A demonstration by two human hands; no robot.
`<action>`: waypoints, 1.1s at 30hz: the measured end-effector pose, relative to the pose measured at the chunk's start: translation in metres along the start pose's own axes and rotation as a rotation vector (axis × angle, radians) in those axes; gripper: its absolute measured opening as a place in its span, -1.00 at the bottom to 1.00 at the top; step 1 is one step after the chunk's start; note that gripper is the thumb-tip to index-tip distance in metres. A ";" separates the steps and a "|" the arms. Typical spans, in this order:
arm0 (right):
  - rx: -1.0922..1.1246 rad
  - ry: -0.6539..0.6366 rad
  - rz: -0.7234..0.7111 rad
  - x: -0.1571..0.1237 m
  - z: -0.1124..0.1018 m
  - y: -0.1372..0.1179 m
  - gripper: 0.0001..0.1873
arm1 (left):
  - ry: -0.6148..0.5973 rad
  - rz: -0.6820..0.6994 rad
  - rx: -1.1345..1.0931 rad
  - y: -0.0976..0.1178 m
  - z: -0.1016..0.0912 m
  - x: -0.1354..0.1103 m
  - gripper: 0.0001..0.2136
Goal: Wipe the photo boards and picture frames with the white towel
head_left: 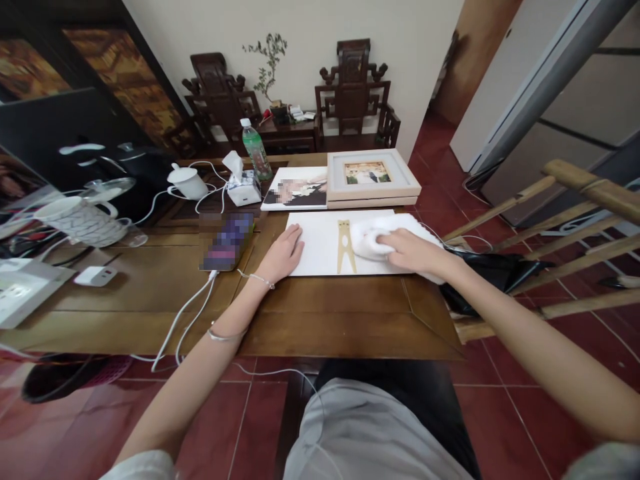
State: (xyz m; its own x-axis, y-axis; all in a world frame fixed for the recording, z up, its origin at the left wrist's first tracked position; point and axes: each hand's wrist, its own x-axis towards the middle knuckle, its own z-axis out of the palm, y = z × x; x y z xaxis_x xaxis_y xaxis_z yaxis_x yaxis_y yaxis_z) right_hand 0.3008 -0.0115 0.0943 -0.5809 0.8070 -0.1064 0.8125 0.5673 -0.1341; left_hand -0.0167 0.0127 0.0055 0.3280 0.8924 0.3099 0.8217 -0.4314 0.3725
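Note:
A flat white board (317, 247) lies on the wooden table, with a gold-coloured A-shaped stand (345, 245) at its middle; it looks like the back of a picture frame. My left hand (284, 255) rests on the board's left edge, fingers stretched out and lying flat, holding nothing. My right hand (407, 250) is closed on a bunched white cloth (370, 233). The cloth sits against the board's right part, just right of the stand, and covers the right edge. Part of it hangs beyond that edge.
Behind the board are a framed photo (410, 180) and a photo panel (295, 193). Further left stand a green-labelled bottle (257, 150), a tissue box (244, 190), a lidded cup (187, 181) and a phone (227, 243) on a white cable. A wooden chair (575, 187) is at right.

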 end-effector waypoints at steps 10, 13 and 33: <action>0.081 0.155 0.057 0.069 0.002 0.028 -0.47 | -0.030 -0.008 0.008 -0.002 -0.001 0.000 -0.54; 0.062 0.154 0.071 0.066 0.003 0.025 -0.47 | -0.028 -0.019 0.009 -0.003 0.000 0.001 -0.54; 0.030 -0.025 -0.076 -0.060 0.006 -0.030 -0.62 | -0.012 -0.003 0.021 -0.003 0.003 0.001 -0.52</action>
State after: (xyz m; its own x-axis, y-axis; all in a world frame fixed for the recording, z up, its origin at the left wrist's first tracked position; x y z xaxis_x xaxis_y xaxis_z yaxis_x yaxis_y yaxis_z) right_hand 0.3110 -0.0779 0.0985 -0.6419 0.7575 -0.1192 0.7647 0.6209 -0.1723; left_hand -0.0176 0.0153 0.0021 0.3314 0.8952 0.2981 0.8320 -0.4263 0.3552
